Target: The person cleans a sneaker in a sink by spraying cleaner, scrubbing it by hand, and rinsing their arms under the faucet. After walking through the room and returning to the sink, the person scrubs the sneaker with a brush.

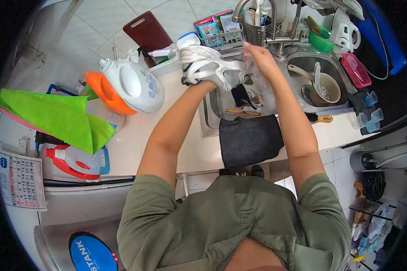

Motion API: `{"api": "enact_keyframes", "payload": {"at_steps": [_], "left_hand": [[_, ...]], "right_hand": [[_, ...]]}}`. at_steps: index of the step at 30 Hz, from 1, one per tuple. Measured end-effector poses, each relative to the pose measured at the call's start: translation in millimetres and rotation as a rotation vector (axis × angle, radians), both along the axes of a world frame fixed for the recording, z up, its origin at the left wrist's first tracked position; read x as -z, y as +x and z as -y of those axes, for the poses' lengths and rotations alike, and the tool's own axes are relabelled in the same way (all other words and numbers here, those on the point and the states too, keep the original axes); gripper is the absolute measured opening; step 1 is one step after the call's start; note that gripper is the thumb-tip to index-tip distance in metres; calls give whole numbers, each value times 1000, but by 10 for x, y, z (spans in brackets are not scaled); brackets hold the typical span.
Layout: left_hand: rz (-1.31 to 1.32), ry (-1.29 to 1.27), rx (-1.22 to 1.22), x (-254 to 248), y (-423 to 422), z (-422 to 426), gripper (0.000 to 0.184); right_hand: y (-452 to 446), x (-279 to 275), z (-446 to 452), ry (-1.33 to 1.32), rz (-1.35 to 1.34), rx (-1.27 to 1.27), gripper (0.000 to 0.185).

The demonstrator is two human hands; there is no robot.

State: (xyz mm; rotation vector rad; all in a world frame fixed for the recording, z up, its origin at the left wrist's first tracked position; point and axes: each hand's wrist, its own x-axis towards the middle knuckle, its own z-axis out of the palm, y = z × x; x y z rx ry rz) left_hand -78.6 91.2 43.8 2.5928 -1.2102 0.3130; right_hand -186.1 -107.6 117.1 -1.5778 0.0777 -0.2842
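Note:
A white-and-grey sneaker (219, 67) with white laces is held up over the left sink basin. My left hand (206, 86) is mostly hidden by it and grips it from below, near the heel end. My right hand (260, 58) is raised beside the toe end, its visible fingers stretched towards the shoe; I cannot tell whether they touch. Below, in the left basin (209, 118), lie a wooden-backed brush (243, 112) and a dark object with a strap (243, 97), among what looks like suds. A black cloth (251, 142) hangs over the counter's front edge.
The right basin (298, 58) holds a pot (332, 86) with a ladle. A brush (321, 119) and small blue cups (373, 119) stand right. Detergent jugs (142, 90), a green cloth (54, 115) and a brown board (147, 31) are left; a faucet (239, 11) rises behind.

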Motion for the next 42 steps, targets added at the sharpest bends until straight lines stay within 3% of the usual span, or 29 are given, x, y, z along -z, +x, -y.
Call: {"api": "enact_keyframes", "payload": {"at_steps": [1,3,5,9,11,12,18,21,22,24,25,27,28,29,31,33,34,35,36,37,39,41,42], "left_hand": [[173,238,-61,419,330,-187,62],[145,247,23,364,134,-155,60],[89,263,189,327,-152,-163,56],[-115,188,183,380,-301,-471,58],[-288,94,109,454,-342,-665,59],[-397,25,57,500,-366,-765,59],[-1187,-777,-268,715,-804,-1299,61],[-1393,-1136,-334,667,-1096,-1518,62],[-1395,-1138,-339,583,-1184,-1612,62],[-1790,-1869,-300,290,-1301,-1766,60],[-1784,-1867,-302,33,-1323,-1677,60],[-1750,-2002,-646,-368,-1427,-1443,54],[-1782,-1890,-409,-353,-1323,-1395,50],[-1738,-1838,-424,-359,-1203,-1306,48],[-1697,-1783,-420,-482,-990,-1022,47],[-1750,-1462,-123,-627,-831,-724,41],[-1761,-1456,-109,-711,-772,-581,41],[-1699,-1270,-61,-793,-729,-443,38],[-1628,-1082,-12,-840,-674,-323,34],[-1638,-1064,-1,-850,-594,-218,34],[-1383,-719,-8,-853,-494,-38,35],[-1293,-596,76,-972,-573,84,43],[-1189,-481,3,-981,-570,139,44]], "right_hand": [[46,-25,-9,25,-21,-60,54],[92,-73,-81,82,-99,-148,56],[107,-53,-238,-180,-168,-297,61],[2,259,-492,-23,-277,-366,77],[98,517,-603,-61,-362,-414,70],[-10,394,-691,-129,-326,-441,69],[14,372,-988,-168,-284,-529,65],[-23,384,-1077,-154,-265,-504,61],[-19,404,-1100,-163,-263,-488,60],[-3,430,-1117,-213,-298,-510,60],[12,437,-1120,-266,-328,-529,60],[-95,353,-1125,-279,-302,-507,58],[-115,277,-1084,-302,-263,-472,56],[-89,248,-1004,-306,-257,-474,56],[-34,134,-740,-54,-335,-382,49],[-134,-138,-409,49,-170,-279,44],[-140,-227,-252,113,-119,-254,44],[-158,-295,-116,180,-68,-225,44],[-231,-366,-17,112,-30,-205,44],[-289,-374,23,115,-28,-185,44],[-403,-366,49,-226,-55,-51,44],[-313,-56,140,-160,-153,-87,48],[-407,-68,114,-144,-162,-97,50]]}}
